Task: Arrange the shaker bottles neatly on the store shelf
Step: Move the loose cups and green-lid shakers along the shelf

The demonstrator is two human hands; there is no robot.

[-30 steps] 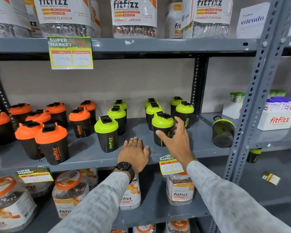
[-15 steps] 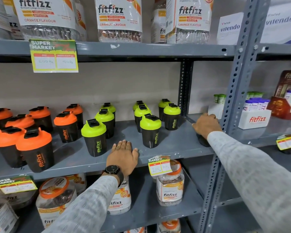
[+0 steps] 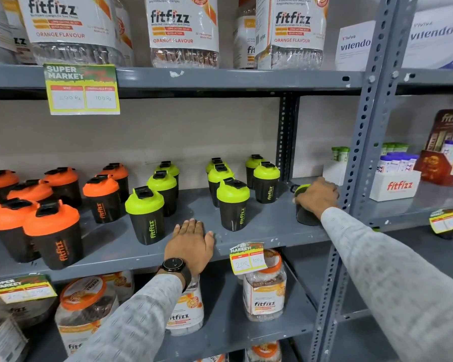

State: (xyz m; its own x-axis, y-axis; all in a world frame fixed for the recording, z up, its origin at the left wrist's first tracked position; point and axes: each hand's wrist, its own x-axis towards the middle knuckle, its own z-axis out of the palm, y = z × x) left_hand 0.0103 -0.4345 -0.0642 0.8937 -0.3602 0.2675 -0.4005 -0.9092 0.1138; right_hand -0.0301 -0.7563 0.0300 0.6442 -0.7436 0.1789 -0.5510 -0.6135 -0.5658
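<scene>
Black shaker bottles stand on the grey middle shelf (image 3: pixel 259 231). Several with orange lids (image 3: pixel 54 233) are grouped at the left, and several with green lids (image 3: pixel 232 205) stand in short rows in the middle. At the shelf's right end, next to the upright post, a green-lidded shaker (image 3: pixel 305 214) is gripped from above by my right hand (image 3: pixel 318 195); the hand covers most of its lid. My left hand (image 3: pixel 191 244), with a black watch on the wrist, lies flat on the shelf's front edge between two green-lidded shakers, holding nothing.
A perforated grey upright (image 3: pixel 361 163) divides this bay from the right one, where a white fitfizz box (image 3: pixel 395 185) of tubes stands. Large fitfizz jars fill the top shelf (image 3: pixel 220 78) and the shelf below. Price tags (image 3: pixel 246 258) hang from the shelf edges.
My right hand left the front green shaker in the middle, moved right to the shaker by the post and closed on it. The left hand stayed flat. The view shifted right.
</scene>
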